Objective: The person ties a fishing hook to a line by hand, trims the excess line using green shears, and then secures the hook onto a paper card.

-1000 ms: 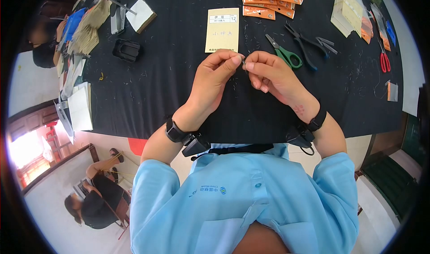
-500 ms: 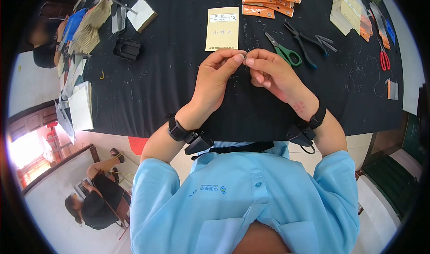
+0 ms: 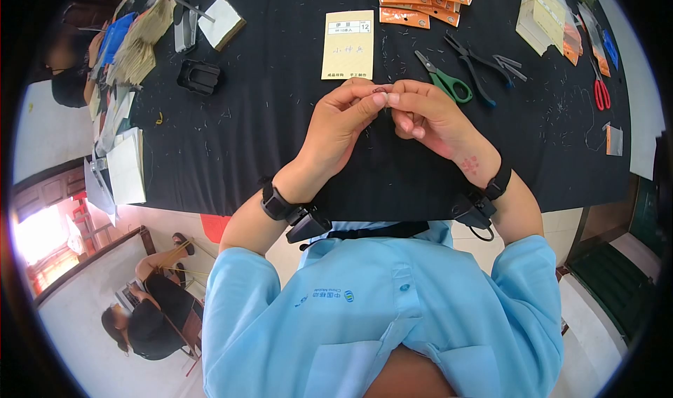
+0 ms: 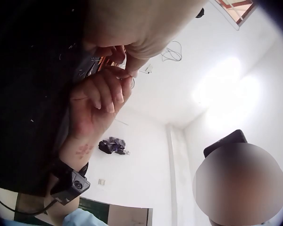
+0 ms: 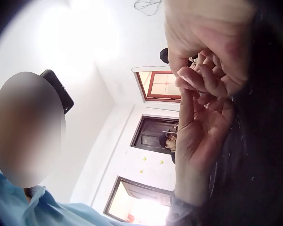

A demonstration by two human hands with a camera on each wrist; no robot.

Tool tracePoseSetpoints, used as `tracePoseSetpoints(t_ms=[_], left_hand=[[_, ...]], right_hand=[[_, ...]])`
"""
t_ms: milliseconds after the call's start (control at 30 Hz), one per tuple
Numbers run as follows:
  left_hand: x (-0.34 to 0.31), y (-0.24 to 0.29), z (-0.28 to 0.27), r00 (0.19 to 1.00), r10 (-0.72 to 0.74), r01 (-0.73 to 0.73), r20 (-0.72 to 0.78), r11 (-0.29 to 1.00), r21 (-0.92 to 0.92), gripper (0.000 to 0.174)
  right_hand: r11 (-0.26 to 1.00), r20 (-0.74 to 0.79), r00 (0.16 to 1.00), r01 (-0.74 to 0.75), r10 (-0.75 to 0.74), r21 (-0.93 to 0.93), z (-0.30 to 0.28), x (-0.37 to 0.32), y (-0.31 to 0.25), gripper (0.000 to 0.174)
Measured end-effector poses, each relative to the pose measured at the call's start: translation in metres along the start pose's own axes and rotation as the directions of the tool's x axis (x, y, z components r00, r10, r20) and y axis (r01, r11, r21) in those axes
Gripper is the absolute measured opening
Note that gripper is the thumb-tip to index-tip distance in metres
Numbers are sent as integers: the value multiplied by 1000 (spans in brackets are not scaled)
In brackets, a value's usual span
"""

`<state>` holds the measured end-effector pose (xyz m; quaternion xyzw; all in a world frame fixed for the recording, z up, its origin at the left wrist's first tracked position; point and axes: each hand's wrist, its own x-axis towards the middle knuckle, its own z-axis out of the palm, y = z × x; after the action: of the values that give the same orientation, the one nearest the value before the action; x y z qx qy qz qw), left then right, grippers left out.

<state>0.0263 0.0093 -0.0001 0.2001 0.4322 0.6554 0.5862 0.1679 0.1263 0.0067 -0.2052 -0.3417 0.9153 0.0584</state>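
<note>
Pinching a small dark item [image 3: 379, 90], too tiny to identify, over the near worktop [image 3: 252, 131] between left hand [image 3: 338, 121] and right hand [image 3: 436, 116], tips meeting, presumably for steadiness. Beyond, rightward, probably for easy reach: green scissors [image 3: 437, 78] and pliers [image 3: 465, 53]. Straight ahead, print upright, likely for reading: a yellow card [image 3: 348, 61]. Farther, heaped, perhaps out of the way: orange packets [image 3: 404, 18].

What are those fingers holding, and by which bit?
The left hand and right hand pinch a tiny reddish thing; which part is too small to tell.
</note>
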Motion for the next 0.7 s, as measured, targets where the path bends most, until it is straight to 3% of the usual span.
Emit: tracePoseSetpoints(t_ms=[267, 367, 567, 667, 700], left_hand=[[0, -1, -1, 999, -19, 19, 30, 1000, -24, 17], [-1, 2, 4, 999, -50, 49, -10, 995, -84, 13], [0, 4, -1, 992, -87, 98, 89, 987, -127, 15], [1, 1, 1, 1000, -2, -1, -19, 990, -140, 15], [2, 1, -2, 1000, 16, -15, 11, 996, -85, 15]], right_hand=[[999, 35, 998, -49, 49, 6, -1, 0, 0, 18], [997, -1, 999, -51, 51, -58, 4, 0, -2, 18], [976, -31, 999, -24, 18, -217, 12, -3, -3, 26], [951, -129, 986, 60, -104, -303, 15, -6, -7, 26], [869, -165, 949, 166, -269, -465, 14, -6, -7, 22]])
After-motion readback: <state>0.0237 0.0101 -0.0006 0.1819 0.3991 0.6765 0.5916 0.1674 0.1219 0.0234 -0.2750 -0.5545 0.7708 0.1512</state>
